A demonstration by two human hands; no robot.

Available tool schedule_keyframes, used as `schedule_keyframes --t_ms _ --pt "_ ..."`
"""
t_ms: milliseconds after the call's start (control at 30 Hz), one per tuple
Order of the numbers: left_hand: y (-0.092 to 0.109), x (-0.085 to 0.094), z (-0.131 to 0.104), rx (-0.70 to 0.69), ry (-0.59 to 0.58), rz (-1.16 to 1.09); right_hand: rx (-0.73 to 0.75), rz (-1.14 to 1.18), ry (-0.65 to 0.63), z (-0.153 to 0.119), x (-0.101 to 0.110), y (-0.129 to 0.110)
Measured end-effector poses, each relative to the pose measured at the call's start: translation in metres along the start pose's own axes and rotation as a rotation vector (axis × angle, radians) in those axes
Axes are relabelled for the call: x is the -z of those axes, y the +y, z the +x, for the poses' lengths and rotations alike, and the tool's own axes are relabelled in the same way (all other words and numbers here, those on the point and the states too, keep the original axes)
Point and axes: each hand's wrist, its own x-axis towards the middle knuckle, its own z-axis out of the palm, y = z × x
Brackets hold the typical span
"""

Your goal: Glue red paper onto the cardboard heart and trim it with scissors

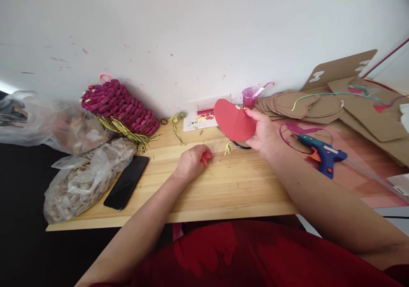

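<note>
My right hand (pixel 263 129) grips a red heart-shaped card (pixel 234 120) by its right side, raised above the table. A white spot shows on the card's upper edge. Resting low over the wood, my left hand (pixel 191 161) is closed around a small crumpled red scrap (pixel 206 157). A yellow tassel (pixel 228 148) lies between the hands, beside a black loop (pixel 240 145) partly covered by the card. Behind them is a white sheet (pixel 189 125) with small star shapes. To the right, a blue glue gun (pixel 327 152) lies on a pink-stained surface by a purple-edged heart (pixel 292 129).
Purple stacked pieces (pixel 123 103) with yellow cords stand at the left, near plastic bags (pixel 86 184) and a black phone (pixel 127 182). Cardboard hearts (pixel 292 103), a cup of purple paint (pixel 249 96) and cardboard sheets (pixel 367 112) occupy the back right. A white wall rises behind.
</note>
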Motion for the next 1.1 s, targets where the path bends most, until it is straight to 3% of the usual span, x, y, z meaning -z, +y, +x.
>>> schedule_keyframes --t_ms 133,233,400,500,700,933,1100 --pt "-0.013 0.024 -0.006 0.136 0.162 -0.2 -0.011 0.01 0.006 -0.001 -0.001 -0.001" --pt "-0.025 0.033 -0.018 0.19 0.144 -0.197 -0.012 0.02 0.007 -0.001 -0.001 -0.001" --pt "-0.032 0.026 -0.027 0.207 0.115 -0.14 -0.005 -0.009 0.015 -0.001 0.0 -0.001" --pt "-0.03 0.024 -0.023 0.204 0.128 -0.134 -0.006 -0.01 0.025 -0.001 -0.001 -0.001" --pt "-0.027 0.018 -0.011 0.147 0.033 0.009 -0.031 -0.011 0.04 -0.002 -0.002 -0.001" --pt "-0.032 0.01 -0.016 0.08 0.074 0.011 -0.02 -0.006 0.016 -0.003 -0.002 -0.001" --pt "-0.021 0.011 -0.007 0.024 0.059 0.096 0.015 -0.002 -0.003 -0.005 -0.002 0.0"
